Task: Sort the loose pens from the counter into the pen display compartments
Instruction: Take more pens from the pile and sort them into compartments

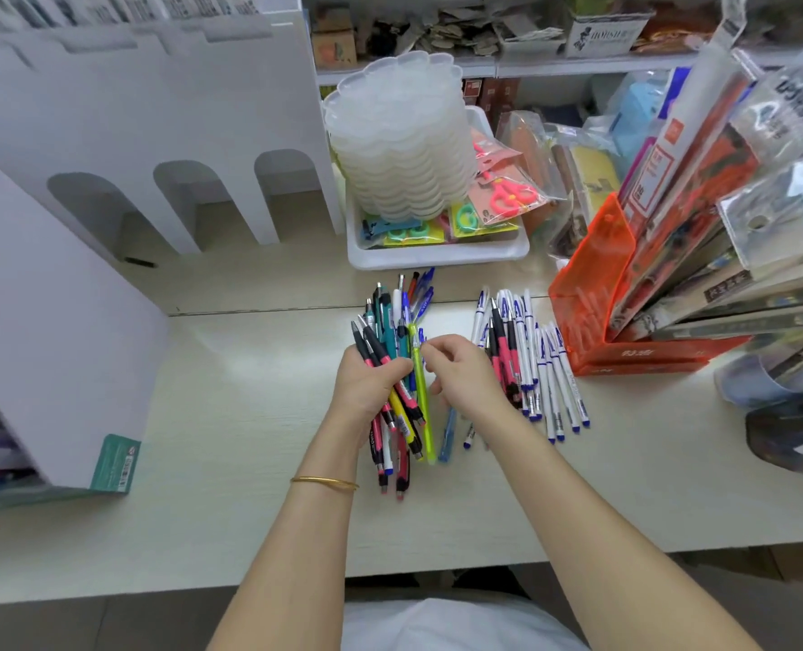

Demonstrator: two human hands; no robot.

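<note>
**A:** How far had the sorting been carried?

**B:** Barely started, it was judged. A mixed bundle of pens [383, 317] was gripped in the left hand [366, 382], fingers curled round it, low over the surface [230, 415]. The right hand [460, 378] was held with fingers curled at the top of a lime-green pen [422, 406]; whether it was pinched could not be told.

**A:** And what was left?

**B:** White-and-blue pens [547, 364] were laid loose on the surface just to the right. In the white display [179, 133], at back left, only 1 dark item [139, 262] was made out, at the mouth of the leftmost arch.
</note>
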